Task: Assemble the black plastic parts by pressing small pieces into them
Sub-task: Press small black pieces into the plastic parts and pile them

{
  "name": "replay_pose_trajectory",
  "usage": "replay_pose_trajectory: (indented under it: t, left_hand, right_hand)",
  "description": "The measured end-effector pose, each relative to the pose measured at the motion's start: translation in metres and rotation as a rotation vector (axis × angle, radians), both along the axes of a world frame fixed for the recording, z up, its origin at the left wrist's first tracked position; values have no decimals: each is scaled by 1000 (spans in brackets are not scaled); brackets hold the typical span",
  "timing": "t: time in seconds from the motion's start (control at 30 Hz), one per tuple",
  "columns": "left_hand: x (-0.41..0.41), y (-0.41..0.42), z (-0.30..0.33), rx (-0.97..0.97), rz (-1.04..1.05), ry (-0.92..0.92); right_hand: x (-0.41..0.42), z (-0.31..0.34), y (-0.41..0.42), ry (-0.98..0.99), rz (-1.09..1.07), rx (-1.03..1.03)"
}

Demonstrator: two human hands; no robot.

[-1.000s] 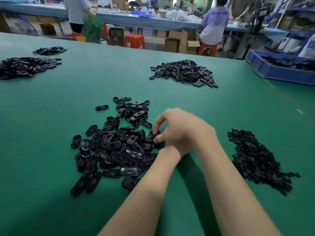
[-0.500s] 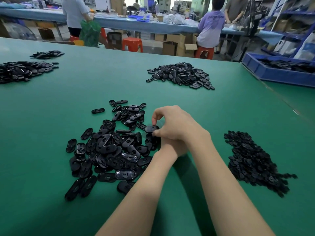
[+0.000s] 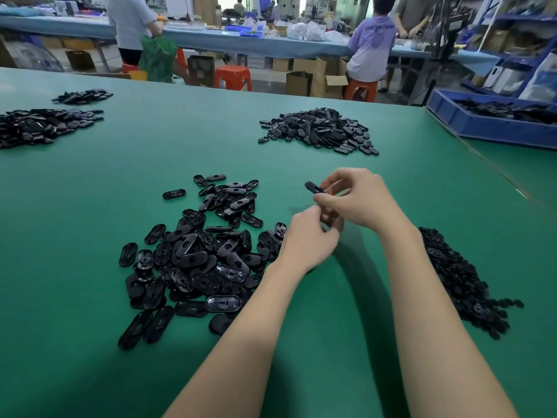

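My right hand (image 3: 358, 197) pinches one black oval plastic part (image 3: 313, 187) above the green table, just right of the near pile of oval parts (image 3: 199, 251). My left hand (image 3: 310, 236) sits right below it with fingers curled; what they hold is hidden. A heap of small black pieces (image 3: 458, 276) lies to the right of my right forearm.
Another pile of black parts (image 3: 319, 131) lies farther back at centre, two more piles (image 3: 39, 125) at the far left. A blue bin (image 3: 488, 125) with black parts stands at the back right. People work at a long bench beyond the green table (image 3: 90, 206).
My right hand has lifted an oval part off the near pile and moved it up and right. My left hand came out from under it. The camera tilted slightly.
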State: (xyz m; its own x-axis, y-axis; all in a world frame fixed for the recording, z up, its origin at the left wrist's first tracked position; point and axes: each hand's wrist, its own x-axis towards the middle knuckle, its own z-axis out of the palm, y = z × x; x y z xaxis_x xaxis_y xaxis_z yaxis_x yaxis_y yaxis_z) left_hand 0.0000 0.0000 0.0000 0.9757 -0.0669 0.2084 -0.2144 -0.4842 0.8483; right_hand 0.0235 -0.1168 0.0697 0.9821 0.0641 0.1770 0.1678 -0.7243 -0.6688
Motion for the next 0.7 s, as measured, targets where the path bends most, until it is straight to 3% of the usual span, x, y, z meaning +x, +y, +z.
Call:
replay_pose_trajectory:
  t: [0.17,0.27,0.53,0.7]
  left_hand:
    - [2,-3,-1,-297,96,43]
    - [6,-1,2,-523,34,121]
    - [3,-11,3,-665,-57,237]
    - [0,-20,5,-705,-74,256]
  right_hand:
    - [-4,-7,-33,117,-38,115]
    - [-6,-14,-40,189,-7,127]
    - [-14,-11,-57,295,20,151]
    - [-17,-14,-84,213,-199,134]
